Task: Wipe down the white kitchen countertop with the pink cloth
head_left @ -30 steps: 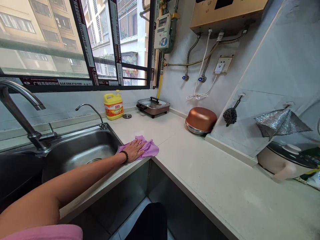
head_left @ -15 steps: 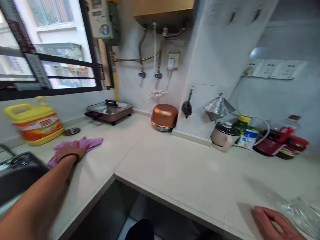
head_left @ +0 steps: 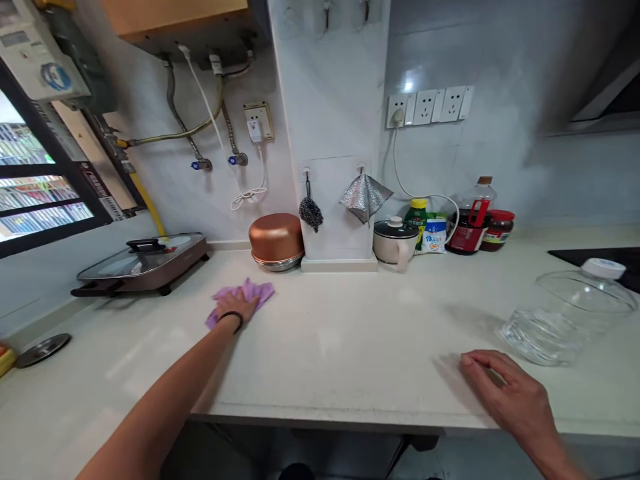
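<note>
My left hand (head_left: pixel 237 305) lies on a crumpled purple cloth (head_left: pixel 260 292) and presses it against the white countertop (head_left: pixel 350 340). A black band circles that wrist. The copper-coloured pot (head_left: pixel 277 239) stands just beyond the cloth, upside down or lidded; I cannot tell which. On the right, my right hand (head_left: pixel 513 393) hovers over or rests on the counter near its front edge. Its fingers are curled, thumb and forefinger tips close together, with nothing visible in them. Beside it stands a clear plastic container (head_left: pixel 565 320) with a white-capped bottle neck, apart from the fingers.
An electric pan (head_left: pixel 147 263) with a glass lid sits at the left, near a round metal drain cover (head_left: pixel 44 350). Along the back wall are a small lidded pot (head_left: pixel 395 240), a salt packet (head_left: pixel 434 235) and jars (head_left: pixel 497 230). A scrubber (head_left: pixel 311 213) hangs from a hook.
The view has turned right, so the sink has left it. My left hand has moved the cloth right along the counter, towards the copper pot. My right hand keeps its curled shape.
</note>
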